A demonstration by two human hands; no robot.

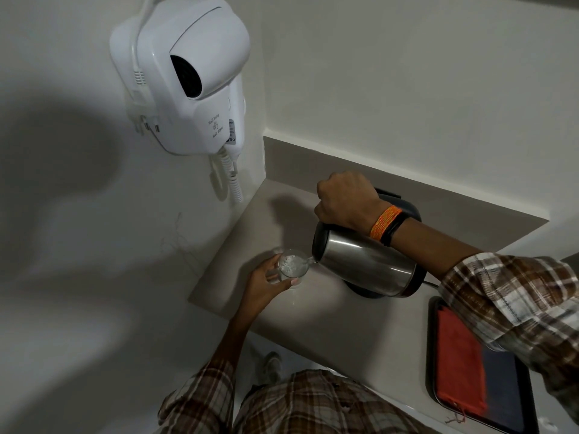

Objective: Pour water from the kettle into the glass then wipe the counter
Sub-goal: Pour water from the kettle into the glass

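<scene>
A steel kettle (366, 261) with a black lid is tilted to the left, its spout over a clear glass (293, 264). Water runs from the spout into the glass, which holds frothing water. My right hand (346, 200) grips the kettle's handle from above; the handle itself is hidden under the hand. My left hand (266, 283) is wrapped around the glass from the left, and the glass stands on the beige counter (313, 311). An orange-red cloth (459, 364) lies on a dark tray (507, 393) at the right.
A white wall-mounted hair dryer (191, 76) with a coiled cord hangs on the left wall above the counter's corner. The kettle's black base (360, 289) sits under the kettle. The counter's front edge runs diagonally toward the lower right. A small wet spot lies near the glass.
</scene>
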